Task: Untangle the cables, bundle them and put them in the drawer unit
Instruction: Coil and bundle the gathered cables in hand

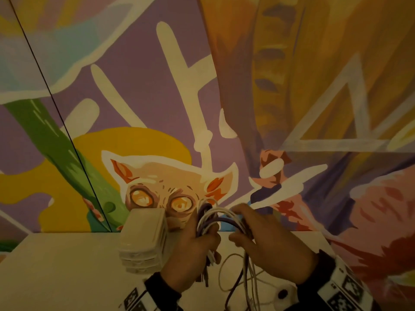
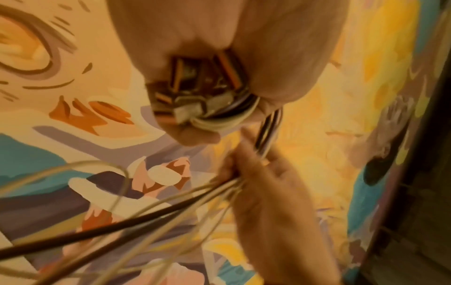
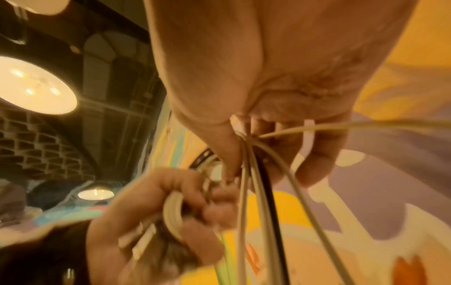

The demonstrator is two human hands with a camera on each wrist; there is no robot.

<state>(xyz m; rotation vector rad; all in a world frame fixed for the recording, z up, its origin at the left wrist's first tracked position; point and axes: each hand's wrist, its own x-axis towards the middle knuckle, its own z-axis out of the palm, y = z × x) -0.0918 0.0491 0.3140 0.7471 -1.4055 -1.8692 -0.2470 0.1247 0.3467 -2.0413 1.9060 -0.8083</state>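
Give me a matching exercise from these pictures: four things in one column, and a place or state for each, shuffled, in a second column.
Things:
1. Bundle of white and purple cables
2. Pale plastic drawer unit
3. Left hand
4. Right hand

Places or states:
A. Stands on the white table, left of both hands
B. Grips the gathered cable loops
C. Arches from one hand to the other, loose ends trailing down
D. Holds the strands leading down from the loops

Pairs: 1-C, 2-A, 3-B, 4-D

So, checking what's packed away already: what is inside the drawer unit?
Cannot be seen: the drawer unit looks closed, its fronts covering any contents. The cables are outside, held by both hands.
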